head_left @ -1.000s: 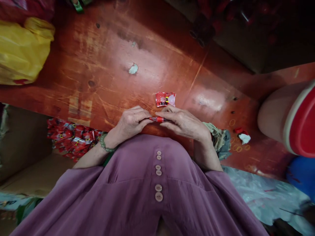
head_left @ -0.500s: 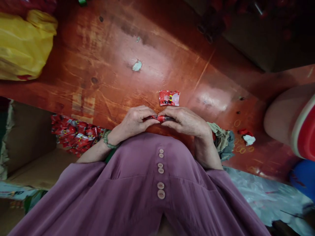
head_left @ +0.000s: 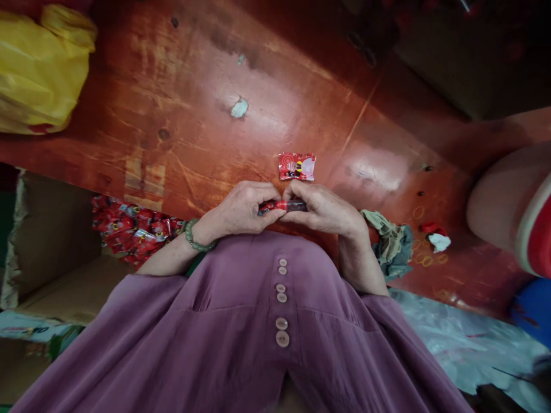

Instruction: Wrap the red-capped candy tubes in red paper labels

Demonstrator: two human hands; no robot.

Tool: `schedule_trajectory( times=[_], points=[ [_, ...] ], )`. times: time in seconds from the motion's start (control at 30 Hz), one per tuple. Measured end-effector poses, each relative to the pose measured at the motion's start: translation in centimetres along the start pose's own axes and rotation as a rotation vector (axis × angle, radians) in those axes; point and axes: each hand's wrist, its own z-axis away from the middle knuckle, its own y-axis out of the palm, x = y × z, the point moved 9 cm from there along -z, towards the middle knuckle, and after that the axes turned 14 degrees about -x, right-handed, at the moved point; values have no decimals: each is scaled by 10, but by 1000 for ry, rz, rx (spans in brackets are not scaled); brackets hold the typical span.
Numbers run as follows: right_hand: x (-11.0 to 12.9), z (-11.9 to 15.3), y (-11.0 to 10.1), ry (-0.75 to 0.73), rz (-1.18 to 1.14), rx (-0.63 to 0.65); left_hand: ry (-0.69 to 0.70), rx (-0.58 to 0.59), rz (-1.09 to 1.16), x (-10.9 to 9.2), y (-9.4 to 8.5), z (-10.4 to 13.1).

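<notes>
Close to my body, over the table edge, my left hand and my right hand meet at a small tube, red with a dark, see-through right end. My left fingers pinch its red printed left part, which they partly cover. The dark end lies between the thumb and fingers of my right hand. The tube lies level, and its exact kind is unclear. Just beyond my fingertips a flat red printed packet rests on the table.
The worn reddish table carries a yellow bag, a crumpled cloth, rubber bands and a large red-rimmed container. Below left, a cardboard box holds many red packets. Clear plastic lies lower right.
My fingers have shifted around the tube, and more of its dark right end shows. My left hand has moved slightly right. The packet stays on the table.
</notes>
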Motion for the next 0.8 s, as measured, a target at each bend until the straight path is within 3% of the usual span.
schedule_trajectory(
  times=[0.1,0.23,0.37,0.63,0.8],
  points=[
    [0,1,-1,-7,-4,-15,-30,44,44,0,3,-2],
    [-3,2,-4,-4,-209,-21,-140,104,196,4,3,-4],
    [-12,1,-4,23,-302,-61,-206,153,204,10,2,-4],
    [-12,-1,-6,45,-187,-95,-281,59,177,16,11,-3],
    [-19,1,-6,173,-440,-111,-363,43,240,16,10,-15]
  ],
)
